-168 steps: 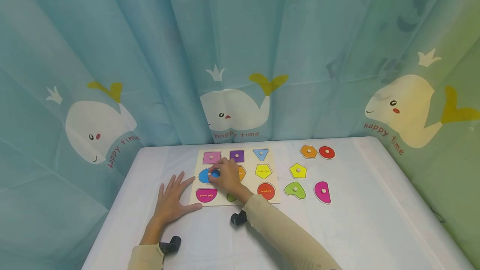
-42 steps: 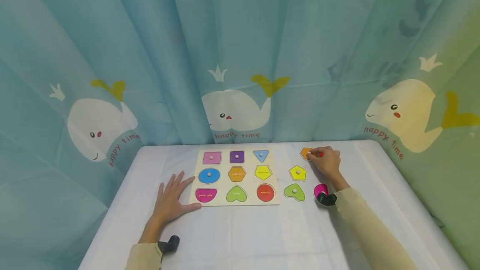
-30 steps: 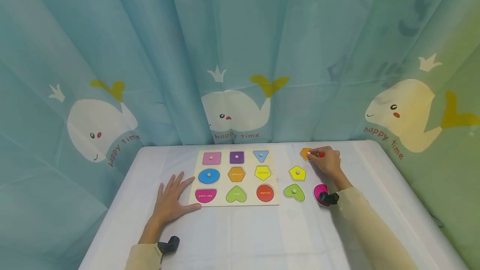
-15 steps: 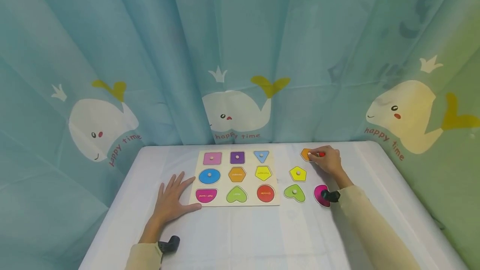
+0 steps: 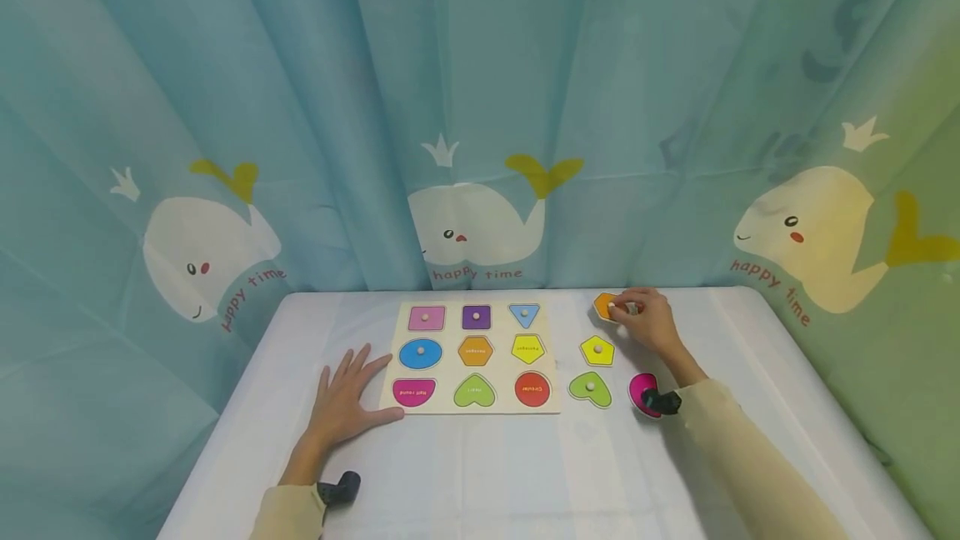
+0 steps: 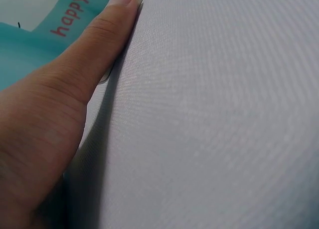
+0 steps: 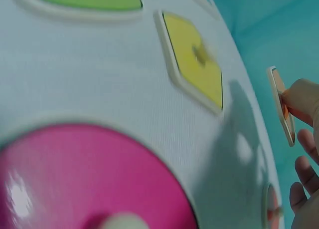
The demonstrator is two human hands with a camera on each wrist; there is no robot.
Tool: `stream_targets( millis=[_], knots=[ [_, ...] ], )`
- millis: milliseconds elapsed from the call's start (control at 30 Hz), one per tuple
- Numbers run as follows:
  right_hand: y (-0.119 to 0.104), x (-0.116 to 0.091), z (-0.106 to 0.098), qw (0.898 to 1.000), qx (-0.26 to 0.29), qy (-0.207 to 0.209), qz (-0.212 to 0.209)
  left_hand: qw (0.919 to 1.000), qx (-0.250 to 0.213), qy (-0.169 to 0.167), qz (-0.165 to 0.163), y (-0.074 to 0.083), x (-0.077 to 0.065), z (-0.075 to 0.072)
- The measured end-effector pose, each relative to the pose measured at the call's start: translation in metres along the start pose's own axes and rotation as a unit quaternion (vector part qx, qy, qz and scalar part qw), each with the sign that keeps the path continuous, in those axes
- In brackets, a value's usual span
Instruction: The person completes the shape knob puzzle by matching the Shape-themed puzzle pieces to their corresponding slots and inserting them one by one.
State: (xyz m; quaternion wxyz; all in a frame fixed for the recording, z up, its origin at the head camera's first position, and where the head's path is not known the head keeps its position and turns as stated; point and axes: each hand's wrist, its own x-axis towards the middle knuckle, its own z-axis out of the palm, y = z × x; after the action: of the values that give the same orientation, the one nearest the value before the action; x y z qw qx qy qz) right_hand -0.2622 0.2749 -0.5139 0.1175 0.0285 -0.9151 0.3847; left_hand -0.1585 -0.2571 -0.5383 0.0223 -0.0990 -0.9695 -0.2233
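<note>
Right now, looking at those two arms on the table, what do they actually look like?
They're a person's: the left hand and right hand wear no gloves. The left sleeve and right sleeve are long, plain beige. Each wrist carries a small black rounded device, left device and right device; no cable shows.

A pale blue fabric curtain (image 5: 480, 40) hangs in soft folds behind a white cloth-covered table (image 5: 480, 482), turning greenish over on the right. I can see three printed cartoon whales (image 5: 476, 219) across it, mostly white, the right-hand one yellowish. Each has olive-yellow tail flukes (image 5: 543, 176), a small white crown (image 5: 441, 152) above, and red "happy time" lettering (image 5: 477, 273) near its underside.
</note>
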Motion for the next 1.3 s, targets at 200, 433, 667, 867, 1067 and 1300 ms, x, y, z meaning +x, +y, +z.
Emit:
stream_targets(
  millis=[200, 433, 667, 867, 1067, 1300],
  knots=[
    [-0.015, 0.001, 0.009, 0.999, 0.017, 0.008, -0.035, 1.0, -0.002, 0.002, 0.0, 0.001, -0.002, 0.0],
    [-0.033, -0.004, 0.021, 0.999, 0.034, -0.01, -0.023, 1.0, 0.003, -0.001, -0.003, 0.003, -0.001, -0.003],
    [-0.052, -0.011, 0.032, 0.997, 0.062, -0.042, -0.021, 1.0, 0.005, -0.006, -0.005, 0.004, 0.0, -0.004],
    [-0.068, -0.016, 0.045, 0.996, 0.065, -0.056, -0.034, 1.0, 0.0, -0.007, -0.005, 0.003, 0.0, -0.004],
    [-0.083, -0.021, 0.059, 0.992, 0.086, -0.06, -0.067, 1.0, -0.001, -0.006, -0.006, 0.001, 0.0, -0.002],
    [-0.095, -0.023, 0.076, 0.989, 0.094, -0.087, -0.077, 1.0, 0.002, -0.007, -0.004, 0.001, 0.0, -0.001]
  ],
)
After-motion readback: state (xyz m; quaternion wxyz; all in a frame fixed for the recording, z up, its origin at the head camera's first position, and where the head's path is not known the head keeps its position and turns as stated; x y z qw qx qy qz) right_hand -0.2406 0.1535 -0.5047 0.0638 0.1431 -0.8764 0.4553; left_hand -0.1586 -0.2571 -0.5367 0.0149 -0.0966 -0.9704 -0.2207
